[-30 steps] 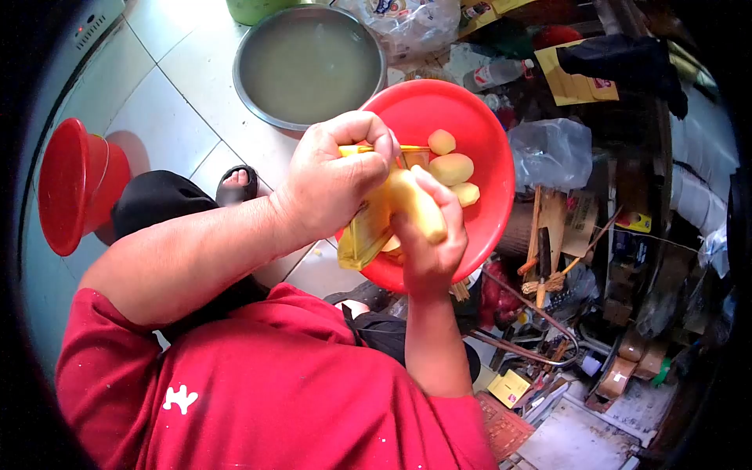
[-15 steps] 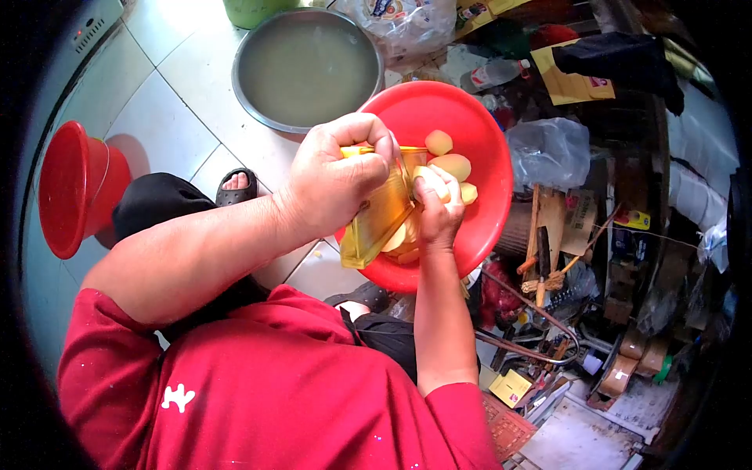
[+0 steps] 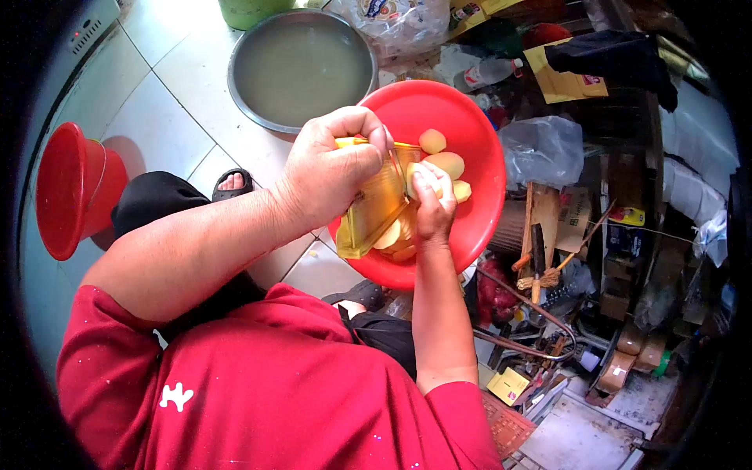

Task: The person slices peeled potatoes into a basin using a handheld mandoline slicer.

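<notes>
My left hand (image 3: 333, 160) is closed in a fist around the upper end of a yellow see-through plastic slicer (image 3: 368, 215), which slants down into a red basin (image 3: 478, 223). A thin metal edge shows beside the fist. My right hand (image 3: 433, 211) has its fingers closed on a peeled potato (image 3: 412, 177), held against the slicer's right side. Pale potato slices (image 3: 389, 236) lie under the slicer, partly covered by it. Beyond my right fingers, several peeled potatoes (image 3: 445, 164) rest in the basin.
A grey metal basin (image 3: 301, 74) of cloudy water stands on the tiled floor ahead. A red bucket (image 3: 66, 192) is at the left. On the right are a plastic bag (image 3: 540, 149), a bottle (image 3: 489, 74), a black-handled tool (image 3: 537, 251) and cluttered shelves.
The potato and my right hand have shifted slightly up and left along the slicer. My left grip stays the same; the whole view has moved a little.
</notes>
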Tool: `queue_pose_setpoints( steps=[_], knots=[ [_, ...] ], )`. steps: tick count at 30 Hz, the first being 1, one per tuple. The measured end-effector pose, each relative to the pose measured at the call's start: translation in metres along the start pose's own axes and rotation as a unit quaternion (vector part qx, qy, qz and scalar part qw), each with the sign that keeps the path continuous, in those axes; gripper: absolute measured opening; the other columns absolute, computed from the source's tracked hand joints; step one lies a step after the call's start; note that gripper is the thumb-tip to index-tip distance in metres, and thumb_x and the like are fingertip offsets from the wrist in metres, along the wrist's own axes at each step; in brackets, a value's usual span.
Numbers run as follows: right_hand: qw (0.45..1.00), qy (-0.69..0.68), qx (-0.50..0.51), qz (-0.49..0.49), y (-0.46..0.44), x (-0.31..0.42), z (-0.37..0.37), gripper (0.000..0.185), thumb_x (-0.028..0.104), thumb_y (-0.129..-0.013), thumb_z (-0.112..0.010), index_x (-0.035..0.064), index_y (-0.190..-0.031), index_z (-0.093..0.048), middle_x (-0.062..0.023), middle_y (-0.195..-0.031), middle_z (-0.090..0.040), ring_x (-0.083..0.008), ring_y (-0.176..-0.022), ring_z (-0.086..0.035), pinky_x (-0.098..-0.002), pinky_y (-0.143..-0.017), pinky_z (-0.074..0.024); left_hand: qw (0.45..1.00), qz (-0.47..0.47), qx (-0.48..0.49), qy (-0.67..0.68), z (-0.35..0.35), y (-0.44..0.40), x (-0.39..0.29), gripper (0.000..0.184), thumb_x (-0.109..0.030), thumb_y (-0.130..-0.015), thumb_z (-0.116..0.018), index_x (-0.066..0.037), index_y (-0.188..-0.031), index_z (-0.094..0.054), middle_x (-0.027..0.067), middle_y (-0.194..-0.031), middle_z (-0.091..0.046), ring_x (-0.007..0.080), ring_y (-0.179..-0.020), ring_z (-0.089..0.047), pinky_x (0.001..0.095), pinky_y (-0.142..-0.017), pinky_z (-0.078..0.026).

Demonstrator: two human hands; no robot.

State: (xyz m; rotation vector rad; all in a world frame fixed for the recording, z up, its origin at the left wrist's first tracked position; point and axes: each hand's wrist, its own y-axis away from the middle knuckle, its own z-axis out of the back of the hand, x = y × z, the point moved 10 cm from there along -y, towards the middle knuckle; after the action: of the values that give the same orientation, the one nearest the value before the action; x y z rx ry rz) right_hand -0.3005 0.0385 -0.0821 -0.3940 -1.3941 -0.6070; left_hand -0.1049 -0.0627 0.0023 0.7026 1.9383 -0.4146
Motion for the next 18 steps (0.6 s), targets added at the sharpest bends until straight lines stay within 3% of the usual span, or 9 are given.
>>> queue_pose_setpoints(
  steps=[3,4,6,9,11,15,18],
  knots=[
    [0.995,-0.081,0.058,-0.026,0.000,-0.007,0.001,0.040,0.022,-0.088,-0.051,-0.0036,-0.118,-0.054,-0.0129,-0.114,-0.058,-0.0200,-0.106,-0.054,-0.0309,-0.096,-0.0413,1.000,0.012,0.003,-0.001,0.001,0.000,-0.001,0.008,-0.006,-0.074,-0.050,-0.005,-0.081,-0.053,0.0023,-0.093,-0.055,0.0117,-0.088,-0.049,0.0248,-0.083,-0.039],
    [0.994,-0.074,0.077,-0.024,0.002,-0.009,0.001,0.046,0.026,-0.088,-0.045,-0.0033,-0.123,-0.052,-0.0142,-0.117,-0.056,-0.0220,-0.109,-0.053,-0.0331,-0.100,-0.0380,1.000,0.016,0.003,0.001,0.001,0.000,-0.002,0.009,-0.005,-0.073,-0.050,-0.005,-0.081,-0.053,0.0024,-0.094,-0.056,0.0117,-0.088,-0.049,0.0247,-0.083,-0.040],
    [0.995,-0.036,0.091,-0.009,0.001,-0.009,0.003,0.046,0.025,-0.087,-0.043,-0.0037,-0.124,-0.050,-0.0140,-0.120,-0.054,-0.0223,-0.111,-0.051,-0.0339,-0.101,-0.0372,1.000,0.020,0.002,0.003,0.002,0.000,-0.001,0.010,-0.005,-0.073,-0.049,-0.005,-0.082,-0.054,0.0024,-0.094,-0.056,0.0116,-0.088,-0.049,0.0247,-0.084,-0.040],
    [0.994,-0.006,0.110,0.020,0.002,-0.001,0.003,0.045,0.024,-0.090,-0.047,-0.0031,-0.126,-0.048,-0.0132,-0.122,-0.053,-0.0216,-0.114,-0.050,-0.0341,-0.101,-0.0369,1.000,0.022,-0.004,-0.006,0.006,-0.002,0.002,0.010,-0.004,-0.074,-0.050,-0.005,-0.082,-0.055,0.0026,-0.096,-0.057,0.0118,-0.089,-0.050,0.0249,-0.084,-0.041],
    [0.996,-0.074,0.056,-0.002,0.006,0.003,0.007,0.044,0.024,-0.092,-0.054,-0.0036,-0.126,-0.049,-0.0112,-0.118,-0.057,-0.0196,-0.109,-0.053,-0.0314,-0.098,-0.0395,1.000,0.015,-0.004,0.020,0.005,-0.003,0.001,0.008,-0.003,-0.075,-0.051,-0.005,-0.082,-0.055,0.0025,-0.096,-0.058,0.0121,-0.089,-0.051,0.0255,-0.084,-0.041],
    [0.997,-0.083,0.009,0.002,0.016,-0.002,0.012,0.044,0.024,-0.092,-0.060,-0.0040,-0.125,-0.052,-0.0090,-0.114,-0.060,-0.0177,-0.104,-0.056,-0.0289,-0.095,-0.0424,1.000,0.011,-0.004,0.025,0.005,-0.002,0.005,0.007,-0.003,-0.076,-0.052,-0.005,-0.083,-0.055,0.0032,-0.096,-0.058,0.0134,-0.089,-0.052,0.0267,-0.084,-0.042],
    [0.992,-0.107,0.036,0.057,0.049,0.047,-0.019,0.050,0.027,-0.085,-0.072,-0.0035,-0.120,-0.054,-0.0098,-0.114,-0.060,-0.0181,-0.102,-0.057,-0.0317,-0.093,-0.0447,0.999,0.010,-0.014,0.041,0.008,-0.001,0.006,0.008,-0.004,-0.076,-0.052,-0.005,-0.083,-0.055,0.0044,-0.097,-0.057,0.0148,-0.089,-0.053,0.0279,-0.084,-0.043]
  ],
)
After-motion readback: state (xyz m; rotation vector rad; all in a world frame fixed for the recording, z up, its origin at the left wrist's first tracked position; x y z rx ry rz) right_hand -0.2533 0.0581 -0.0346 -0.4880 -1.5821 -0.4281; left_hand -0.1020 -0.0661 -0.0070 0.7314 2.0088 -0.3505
